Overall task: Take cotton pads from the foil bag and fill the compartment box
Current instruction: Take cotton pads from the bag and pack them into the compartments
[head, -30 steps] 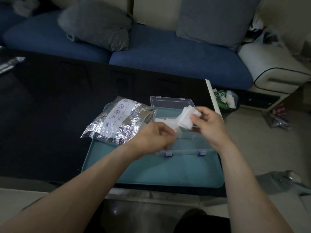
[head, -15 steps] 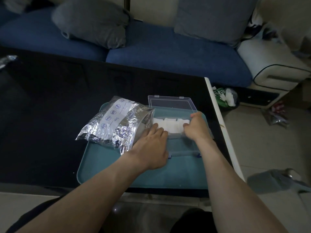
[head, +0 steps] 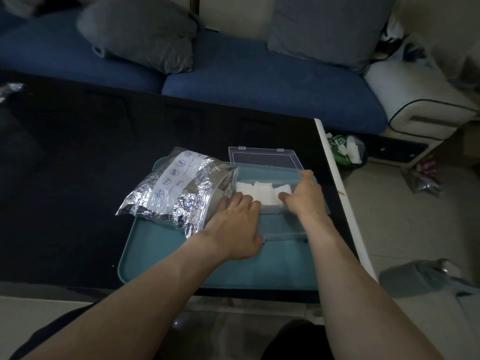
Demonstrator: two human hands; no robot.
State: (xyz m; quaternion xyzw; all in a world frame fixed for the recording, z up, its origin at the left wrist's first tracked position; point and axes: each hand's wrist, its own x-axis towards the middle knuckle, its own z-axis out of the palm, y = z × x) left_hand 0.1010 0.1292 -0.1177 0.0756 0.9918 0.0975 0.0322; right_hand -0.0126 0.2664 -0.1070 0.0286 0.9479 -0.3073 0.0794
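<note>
Head view: both flat, open-fingered hands (head: pixel 270 211) press soft white cotton pads (head: pixel 259 192) (square) into clear plastic box (head: pixel 265 157).

Both hands (head: pixel 235 224) (head: pixel 305 194) press cotton pads (head: pixel 262 193) inside the compartment box (head: pixel 272 203).

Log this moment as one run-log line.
left hand: flat on compartment box | right hand: at cotton pads, grip unclear | foil bag: left of box, on tray
</note>
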